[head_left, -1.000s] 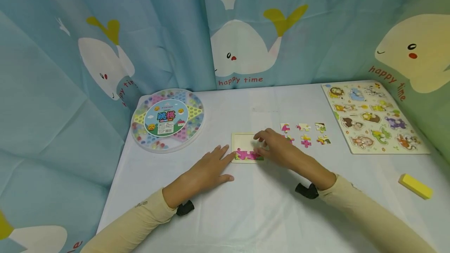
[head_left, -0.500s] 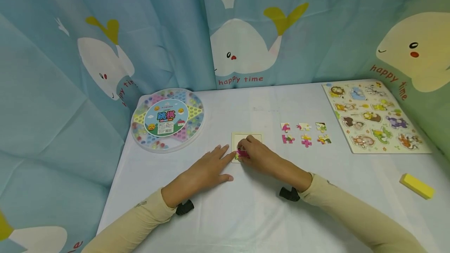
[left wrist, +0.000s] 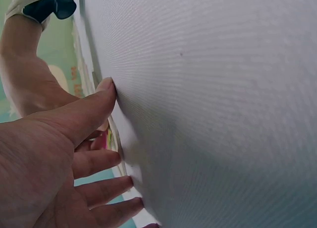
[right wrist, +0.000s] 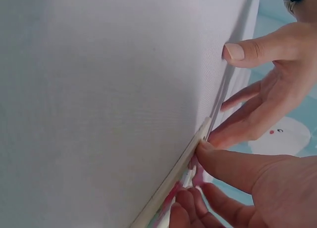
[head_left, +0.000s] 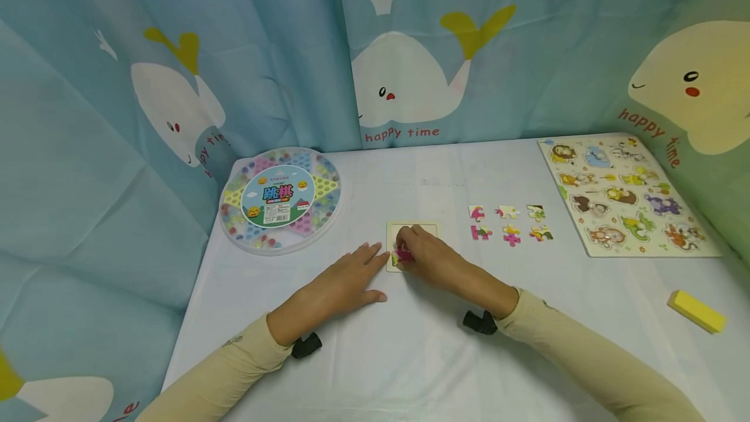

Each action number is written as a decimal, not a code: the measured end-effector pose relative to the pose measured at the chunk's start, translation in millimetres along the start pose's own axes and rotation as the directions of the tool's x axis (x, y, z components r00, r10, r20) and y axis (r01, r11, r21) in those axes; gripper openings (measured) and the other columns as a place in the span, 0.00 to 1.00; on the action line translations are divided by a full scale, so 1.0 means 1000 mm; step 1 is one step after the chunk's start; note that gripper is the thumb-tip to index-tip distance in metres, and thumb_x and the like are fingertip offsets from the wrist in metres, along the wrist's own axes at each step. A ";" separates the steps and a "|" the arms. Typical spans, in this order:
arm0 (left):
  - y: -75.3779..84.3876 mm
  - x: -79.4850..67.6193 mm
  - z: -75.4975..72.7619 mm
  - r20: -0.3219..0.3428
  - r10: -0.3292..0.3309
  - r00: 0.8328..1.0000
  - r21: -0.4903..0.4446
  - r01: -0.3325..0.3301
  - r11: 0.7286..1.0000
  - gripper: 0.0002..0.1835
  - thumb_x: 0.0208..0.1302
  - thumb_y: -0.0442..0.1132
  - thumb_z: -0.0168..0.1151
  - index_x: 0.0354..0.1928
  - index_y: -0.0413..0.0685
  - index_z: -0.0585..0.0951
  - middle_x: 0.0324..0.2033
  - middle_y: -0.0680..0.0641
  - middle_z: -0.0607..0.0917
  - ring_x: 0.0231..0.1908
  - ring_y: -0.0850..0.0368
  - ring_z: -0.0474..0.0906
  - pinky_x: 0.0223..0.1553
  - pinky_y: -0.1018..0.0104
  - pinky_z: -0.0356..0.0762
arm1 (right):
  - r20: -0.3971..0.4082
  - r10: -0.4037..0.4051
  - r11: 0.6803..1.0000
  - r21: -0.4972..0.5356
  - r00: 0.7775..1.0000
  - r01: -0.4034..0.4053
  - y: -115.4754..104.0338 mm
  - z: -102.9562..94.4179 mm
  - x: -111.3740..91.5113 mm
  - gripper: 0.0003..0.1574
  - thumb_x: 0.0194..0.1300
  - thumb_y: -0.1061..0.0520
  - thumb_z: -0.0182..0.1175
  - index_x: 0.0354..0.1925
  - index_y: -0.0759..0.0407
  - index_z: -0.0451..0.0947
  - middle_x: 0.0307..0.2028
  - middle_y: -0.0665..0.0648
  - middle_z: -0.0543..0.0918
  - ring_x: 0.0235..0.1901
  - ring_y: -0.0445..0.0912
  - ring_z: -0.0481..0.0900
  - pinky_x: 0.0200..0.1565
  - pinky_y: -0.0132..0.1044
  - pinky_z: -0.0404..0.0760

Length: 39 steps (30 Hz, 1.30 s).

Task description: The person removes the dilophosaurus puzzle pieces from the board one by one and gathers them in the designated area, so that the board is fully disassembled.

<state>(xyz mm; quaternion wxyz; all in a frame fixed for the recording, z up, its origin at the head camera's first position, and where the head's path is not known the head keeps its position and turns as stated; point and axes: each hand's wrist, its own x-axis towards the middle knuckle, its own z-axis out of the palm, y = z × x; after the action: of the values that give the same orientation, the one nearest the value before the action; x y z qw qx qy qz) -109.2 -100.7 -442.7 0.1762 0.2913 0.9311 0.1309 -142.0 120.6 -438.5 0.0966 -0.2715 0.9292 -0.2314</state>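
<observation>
A small cream jigsaw tray [head_left: 430, 228] lies mid-table, with pink and green puzzle pieces along its near edge. My left hand [head_left: 346, 282] rests on the white cloth with fingers spread, a fingertip right at the tray's left rim. Over the tray is my right hand [head_left: 433, 259], thumb and fingers bent together around a pink puzzle piece [right wrist: 198, 174]. In the right wrist view its thumb [right wrist: 218, 159] lies at the tray's edge. The hand hides much of the tray's right half in the head view.
Several loose puzzle pieces [head_left: 507, 234] lie in two rows right of the tray. A round Chinese checkers set [head_left: 278, 233] sits back left. An animal puzzle board [head_left: 627, 213] is at far right, with a yellow block [head_left: 696, 310] nearer. Blue whale curtains [head_left: 293, 51] border the table.
My right hand has moved left from the tray's right side to its left part, its fingers closing around a pink piece, and stays there since. The left hand barely moves.
</observation>
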 end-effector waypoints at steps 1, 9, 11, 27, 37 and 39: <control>0.000 0.000 0.000 -0.001 0.001 1.000 -0.001 -0.001 1.000 0.43 0.74 0.58 0.65 0.82 0.47 0.63 0.82 0.42 0.60 0.82 0.41 0.54 0.77 0.43 0.61 | -0.010 -0.001 1.000 0.000 1.000 0.001 0.000 0.001 0.000 0.20 0.66 0.62 0.74 0.50 0.61 0.74 0.41 0.56 0.79 0.40 0.47 0.77 0.47 0.44 0.83; -0.001 0.000 0.000 -0.005 0.004 1.000 -0.018 -0.004 1.000 0.43 0.74 0.58 0.64 0.82 0.48 0.63 0.82 0.42 0.60 0.82 0.41 0.54 0.78 0.43 0.60 | -0.073 0.042 0.998 0.045 0.996 -0.039 0.001 0.001 -0.003 0.16 0.68 0.65 0.71 0.50 0.58 0.77 0.40 0.54 0.86 0.40 0.47 0.83 0.46 0.44 0.84; -0.002 0.000 0.001 -0.005 0.003 1.000 -0.021 -0.004 1.000 0.43 0.74 0.58 0.64 0.82 0.48 0.62 0.82 0.42 0.60 0.82 0.41 0.53 0.78 0.43 0.59 | -0.077 0.054 0.996 0.078 0.996 -0.048 0.002 -0.001 -0.005 0.13 0.68 0.66 0.69 0.49 0.57 0.79 0.40 0.54 0.87 0.40 0.47 0.83 0.46 0.44 0.84; -0.001 -0.001 0.004 -0.008 -0.001 1.000 -0.005 0.001 1.000 0.43 0.74 0.58 0.64 0.82 0.48 0.62 0.82 0.42 0.59 0.82 0.41 0.53 0.78 0.43 0.60 | -0.177 0.056 0.983 0.180 0.983 -0.023 0.052 -0.073 -0.038 0.07 0.72 0.66 0.66 0.47 0.59 0.82 0.38 0.55 0.89 0.39 0.50 0.87 0.41 0.43 0.84; 0.001 -0.001 0.003 -0.002 -0.002 1.000 -0.006 0.002 1.000 0.43 0.74 0.58 0.64 0.83 0.47 0.61 0.82 0.42 0.59 0.82 0.41 0.53 0.78 0.42 0.60 | -0.045 0.149 0.966 0.222 0.988 -0.135 0.104 -0.100 -0.070 0.03 0.74 0.66 0.64 0.45 0.62 0.80 0.36 0.57 0.87 0.33 0.45 0.81 0.33 0.34 0.79; 0.001 -0.001 0.003 -0.003 -0.001 1.000 -0.009 0.001 1.000 0.43 0.74 0.58 0.64 0.83 0.47 0.61 0.82 0.42 0.59 0.82 0.41 0.52 0.78 0.42 0.59 | -0.013 0.111 0.962 0.250 0.994 -0.105 0.111 -0.098 -0.074 0.03 0.74 0.67 0.63 0.44 0.62 0.81 0.36 0.56 0.87 0.35 0.43 0.82 0.36 0.33 0.80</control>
<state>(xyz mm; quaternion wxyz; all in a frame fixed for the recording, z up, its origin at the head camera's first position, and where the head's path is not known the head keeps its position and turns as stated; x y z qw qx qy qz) -107.0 -100.5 -444.7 0.1759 0.2898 0.9310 0.1353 -161.4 281.0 -402.2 0.1299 -0.2029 0.9074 -0.3443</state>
